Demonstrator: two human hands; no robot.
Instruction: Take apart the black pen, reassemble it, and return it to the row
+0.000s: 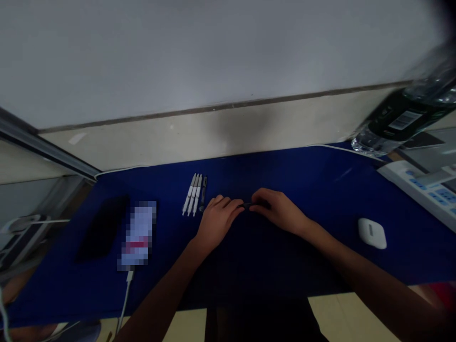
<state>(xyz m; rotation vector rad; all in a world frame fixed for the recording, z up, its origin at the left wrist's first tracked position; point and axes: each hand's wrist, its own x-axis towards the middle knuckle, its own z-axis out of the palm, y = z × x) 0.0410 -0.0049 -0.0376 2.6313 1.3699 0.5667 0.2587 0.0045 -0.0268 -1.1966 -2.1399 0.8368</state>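
Note:
My left hand (pixel 218 219) and my right hand (pixel 280 209) meet over the middle of the blue tabletop. Between their fingertips they pinch a slim black pen (pixel 247 205), one end in each hand; most of it is hidden by the fingers. Just left of my left hand, three white pens (pixel 192 194) lie side by side, slightly slanted. Close to their right side rests another black pen (pixel 203 192), partly see-through.
At left lie a phone with a lit, blurred screen (pixel 139 232), its white cable (pixel 125 294) plugged in, and a flat black object (pixel 103 228). To the right are a white earbud case (pixel 372 233), a desk telephone (pixel 423 187) and a plastic bottle (pixel 399 116). A wall (pixel 228 57) stands behind.

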